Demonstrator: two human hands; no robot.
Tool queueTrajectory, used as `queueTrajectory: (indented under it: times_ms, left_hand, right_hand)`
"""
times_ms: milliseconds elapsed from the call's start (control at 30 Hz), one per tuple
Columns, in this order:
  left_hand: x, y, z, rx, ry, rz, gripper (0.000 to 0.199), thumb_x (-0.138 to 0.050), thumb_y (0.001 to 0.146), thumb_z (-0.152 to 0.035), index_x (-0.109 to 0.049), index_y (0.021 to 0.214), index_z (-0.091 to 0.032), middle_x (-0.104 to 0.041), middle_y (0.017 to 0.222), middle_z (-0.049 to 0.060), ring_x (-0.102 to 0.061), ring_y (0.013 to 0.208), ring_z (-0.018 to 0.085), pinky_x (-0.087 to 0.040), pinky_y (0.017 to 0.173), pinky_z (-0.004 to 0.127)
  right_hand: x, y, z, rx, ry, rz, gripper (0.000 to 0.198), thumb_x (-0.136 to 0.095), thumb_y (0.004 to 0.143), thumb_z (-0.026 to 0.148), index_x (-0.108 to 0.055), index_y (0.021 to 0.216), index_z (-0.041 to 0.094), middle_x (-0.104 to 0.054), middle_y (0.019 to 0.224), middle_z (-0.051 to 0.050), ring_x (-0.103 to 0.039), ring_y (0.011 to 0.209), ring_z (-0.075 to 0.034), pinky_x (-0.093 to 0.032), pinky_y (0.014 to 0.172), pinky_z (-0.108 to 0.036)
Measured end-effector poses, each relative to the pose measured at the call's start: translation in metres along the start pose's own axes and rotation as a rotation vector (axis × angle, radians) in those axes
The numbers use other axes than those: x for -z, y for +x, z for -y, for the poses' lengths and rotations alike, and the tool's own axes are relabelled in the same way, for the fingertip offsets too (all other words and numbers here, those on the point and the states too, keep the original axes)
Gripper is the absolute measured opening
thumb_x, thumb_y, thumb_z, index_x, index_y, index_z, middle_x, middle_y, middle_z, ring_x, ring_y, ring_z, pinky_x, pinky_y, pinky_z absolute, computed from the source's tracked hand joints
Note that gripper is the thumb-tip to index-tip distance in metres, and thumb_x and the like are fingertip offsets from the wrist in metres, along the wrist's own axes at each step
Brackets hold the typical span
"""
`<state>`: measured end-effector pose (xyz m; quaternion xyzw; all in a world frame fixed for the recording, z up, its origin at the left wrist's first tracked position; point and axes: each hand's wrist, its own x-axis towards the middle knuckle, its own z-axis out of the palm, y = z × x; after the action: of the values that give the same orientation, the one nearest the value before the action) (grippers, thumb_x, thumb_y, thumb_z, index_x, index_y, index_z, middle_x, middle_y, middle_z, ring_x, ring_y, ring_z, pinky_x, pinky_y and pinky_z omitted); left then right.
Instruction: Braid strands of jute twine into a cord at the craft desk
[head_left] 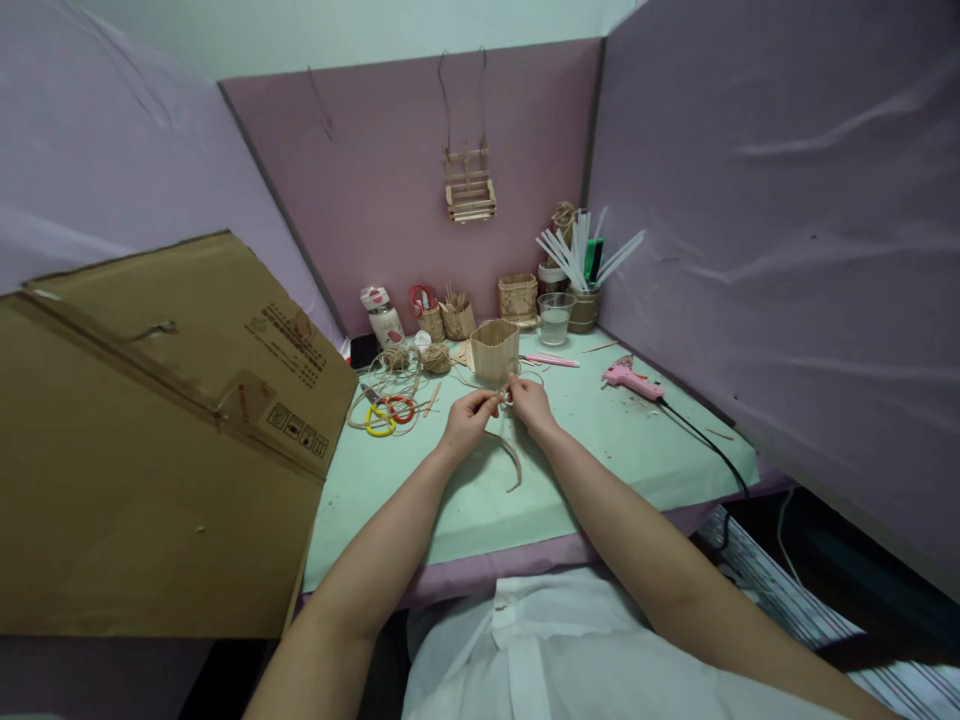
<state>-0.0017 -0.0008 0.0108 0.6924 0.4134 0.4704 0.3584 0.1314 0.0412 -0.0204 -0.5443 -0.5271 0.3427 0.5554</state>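
Note:
My left hand (471, 420) and my right hand (531, 402) meet over the middle of the table, fingertips pinched close together on a thin tan length of twine. One end, a flat and perhaps braided strip of the twine (513, 462), trails below the hands onto the tabletop. Just beyond my fingers stands a small open container made of wooden sticks (495, 352), upright, with a thin cord lying around its base. The exact crossing of the strands between my fingertips is too small to make out.
Scissors with red and yellow handles (381, 425) lie left among loose twine and twine balls (435, 359). A pink glue gun (631, 379) with a black cable rests right. Behind stand a water cup (554, 322), stick holders and a bottle (384, 322). Cardboard (172, 440) flanks the left.

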Motion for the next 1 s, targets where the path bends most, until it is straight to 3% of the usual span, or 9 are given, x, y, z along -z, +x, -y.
queueTrajectory:
  times_ms: [133, 267, 333, 433, 533, 600, 733, 1000]
  left_hand:
    - [0.006, 0.007, 0.012, 0.078, 0.033, -0.172, 0.026, -0.051, 0.079, -0.036, -0.065, 0.078, -0.014, -0.054, 0.059, -0.001, -0.048, 0.06, 0.011, -0.038, 0.062, 0.024]
    - [0.008, 0.01, 0.021, 0.138, 0.013, -0.227, 0.025, -0.05, 0.079, -0.034, -0.065, 0.081, -0.015, -0.054, 0.06, -0.001, -0.047, 0.059, 0.011, -0.038, 0.061, 0.023]
    - [0.008, 0.01, 0.022, 0.148, -0.016, -0.223, 0.025, -0.049, 0.079, -0.035, -0.064, 0.08, -0.015, -0.054, 0.06, -0.001, -0.046, 0.058, 0.011, -0.037, 0.06, 0.023]
    - [0.007, 0.01, 0.022, 0.156, -0.019, -0.204, 0.024, -0.048, 0.079, -0.034, -0.062, 0.075, -0.015, -0.054, 0.06, -0.001, -0.045, 0.057, 0.01, -0.036, 0.058, 0.023]
    - [0.006, 0.009, 0.021, 0.149, 0.042, -0.178, 0.022, -0.047, 0.078, -0.031, -0.06, 0.069, -0.016, -0.055, 0.06, -0.001, -0.046, 0.058, 0.011, -0.036, 0.058, 0.023]
    - [0.005, 0.008, 0.02, 0.131, 0.092, -0.158, 0.021, -0.047, 0.077, -0.029, -0.059, 0.066, -0.016, -0.055, 0.059, -0.001, -0.048, 0.06, 0.011, -0.037, 0.06, 0.023]
    - [0.003, 0.006, 0.017, 0.105, 0.161, -0.142, 0.02, -0.047, 0.078, -0.027, -0.061, 0.068, -0.016, -0.056, 0.059, -0.001, -0.05, 0.061, 0.012, -0.037, 0.061, 0.023]
    - [0.003, 0.004, 0.015, 0.064, 0.192, -0.133, 0.021, -0.048, 0.079, -0.028, -0.065, 0.075, -0.015, -0.054, 0.057, -0.001, -0.047, 0.059, 0.012, -0.036, 0.059, 0.023]
  right_hand:
    - [0.001, -0.008, 0.005, 0.144, -0.294, -0.037, 0.038, -0.047, 0.08, 0.047, -0.055, 0.053, 0.02, -0.055, 0.055, -0.004, -0.048, 0.056, -0.015, -0.032, 0.057, -0.027]
    - [0.001, -0.015, 0.013, 0.166, -0.329, 0.012, 0.044, -0.048, 0.081, 0.05, -0.05, 0.048, 0.021, -0.049, 0.049, -0.003, -0.043, 0.054, -0.015, -0.031, 0.056, -0.028]
    - [0.0, -0.018, 0.018, 0.274, -0.279, 0.007, 0.037, -0.048, 0.082, 0.047, -0.054, 0.057, 0.02, -0.05, 0.055, -0.002, -0.045, 0.058, -0.015, -0.034, 0.059, -0.027]
    - [0.0, -0.022, 0.024, 0.492, -0.199, 0.025, 0.018, -0.051, 0.082, 0.035, -0.06, 0.086, 0.019, -0.055, 0.081, -0.005, -0.049, 0.069, -0.015, -0.039, 0.065, -0.027]
    - [-0.001, -0.023, 0.023, 0.573, -0.193, 0.065, 0.025, -0.05, 0.082, 0.024, -0.059, 0.105, 0.021, -0.051, 0.098, -0.008, -0.051, 0.077, -0.017, -0.042, 0.07, -0.029]
    - [-0.001, -0.023, 0.021, 0.586, -0.215, 0.083, 0.026, -0.049, 0.081, 0.02, -0.06, 0.105, 0.022, -0.049, 0.1, -0.008, -0.051, 0.083, -0.018, -0.043, 0.072, -0.03]
    - [-0.001, -0.021, 0.018, 0.572, -0.235, 0.07, 0.014, -0.049, 0.082, 0.022, -0.062, 0.085, 0.02, -0.05, 0.092, -0.007, -0.051, 0.085, -0.019, -0.043, 0.074, -0.031]
    - [-0.005, -0.015, 0.016, 0.388, -0.101, 0.06, 0.013, -0.049, 0.078, 0.026, -0.055, 0.07, 0.019, -0.055, 0.076, -0.003, -0.05, 0.077, -0.017, -0.04, 0.073, -0.03]
